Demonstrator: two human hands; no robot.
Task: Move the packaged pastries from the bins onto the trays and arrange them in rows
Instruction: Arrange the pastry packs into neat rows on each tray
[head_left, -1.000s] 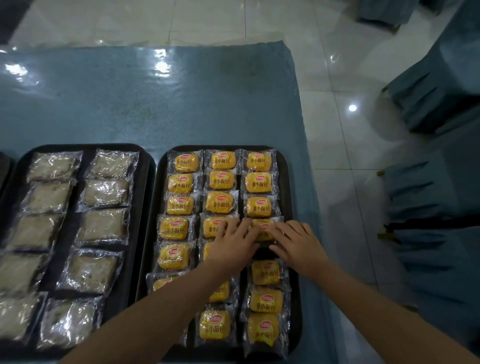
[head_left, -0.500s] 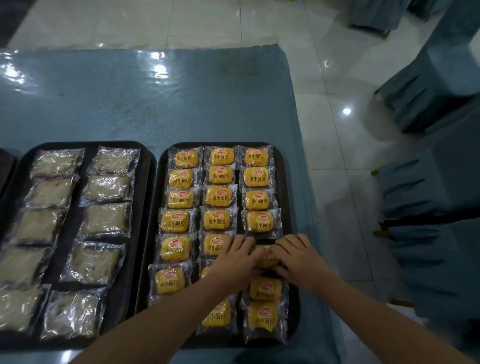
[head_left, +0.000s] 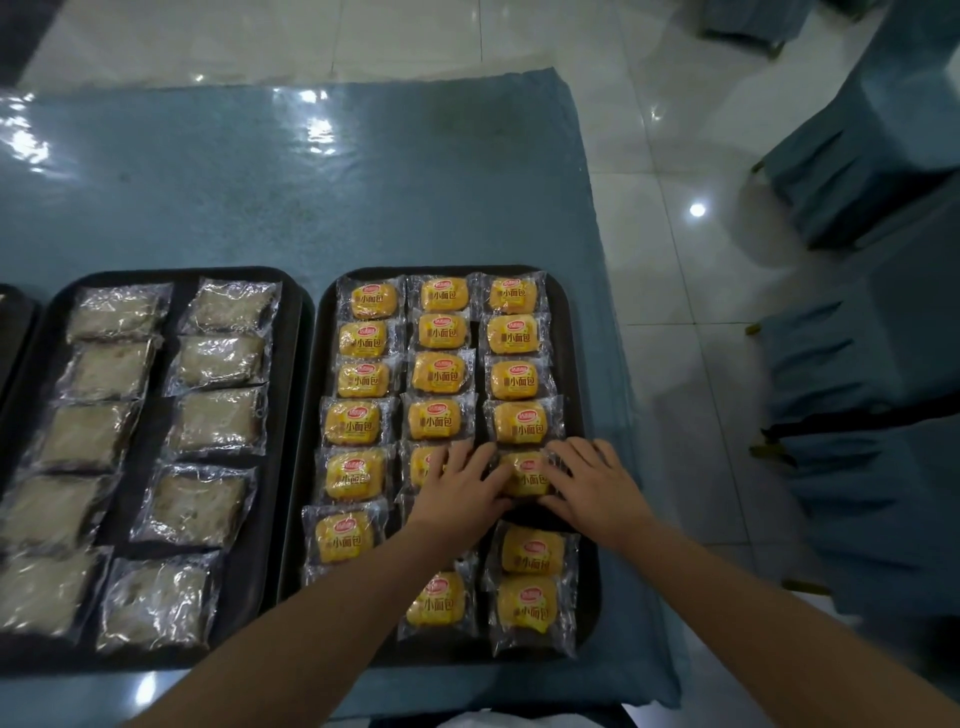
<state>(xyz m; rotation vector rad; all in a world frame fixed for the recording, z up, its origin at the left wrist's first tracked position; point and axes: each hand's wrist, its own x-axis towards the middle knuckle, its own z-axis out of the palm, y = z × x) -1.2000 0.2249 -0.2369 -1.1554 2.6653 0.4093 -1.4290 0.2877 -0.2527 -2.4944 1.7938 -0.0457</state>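
Both hands sit low on the right tray (head_left: 586, 395), flanking one yellow pastry (head_left: 525, 475) in the fifth place of the right-hand column. The left hand (head_left: 457, 493) lies flat with fingers spread, its fingertips touching the packet's left edge and its palm covering part of the middle column; the right hand (head_left: 592, 488) is likewise spread, fingers resting on the packet's right side. Neither pinches it; they seem to be nudging it square. Just below the packet a strip of bare tray shows before the next two pastries (head_left: 530, 582), so this column looks looser than the others. The risk, I'd judge, is in the slick wrappers: push too hard and the packet may ride over the crimped edge of the one above, or skew. The left palm could also drag the middle-column packets beneath it out of line as it shifts. The right column runs close to the rim, so an outward shove might tip a wrapper onto it. The left tray (head_left: 291, 332) of pale pastries (head_left: 213, 421) lies beside it on the blue surface (head_left: 311, 197), untouched by either hand. No bins are in view.
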